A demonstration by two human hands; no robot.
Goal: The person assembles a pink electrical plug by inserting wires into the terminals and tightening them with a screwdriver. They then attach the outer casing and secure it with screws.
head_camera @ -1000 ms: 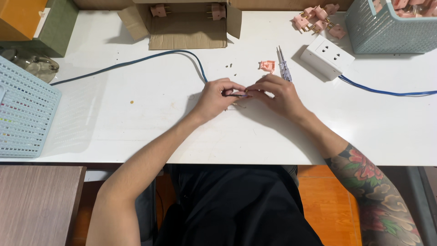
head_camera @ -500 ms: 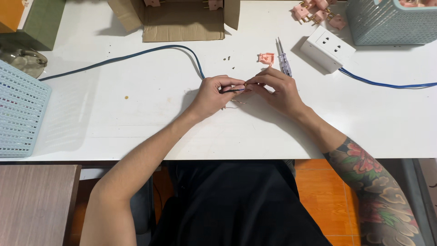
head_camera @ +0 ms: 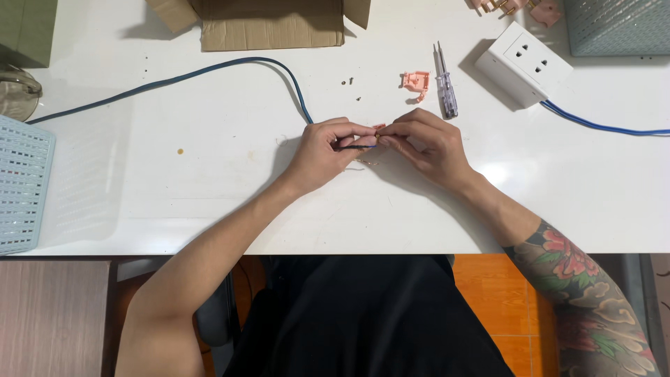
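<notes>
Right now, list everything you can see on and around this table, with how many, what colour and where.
table: one, white, fills the view
cable: one, dark blue, runs from far left to the hands
small wire piece: one, dark, pinched between both hands
pink plug part: one, far of the hands
screwdriver: one, clear handle, right of the pink plug part
socket box: one, white, far right, with a blue lead
screws: two, small and dark, left of the pink plug part
cardboard box: one, brown, far edge
baskets: pale blue, one at left edge, one far right corner
pink pieces: a few, far edge
left hand: grips the wire
right hand: grips the wire
</notes>
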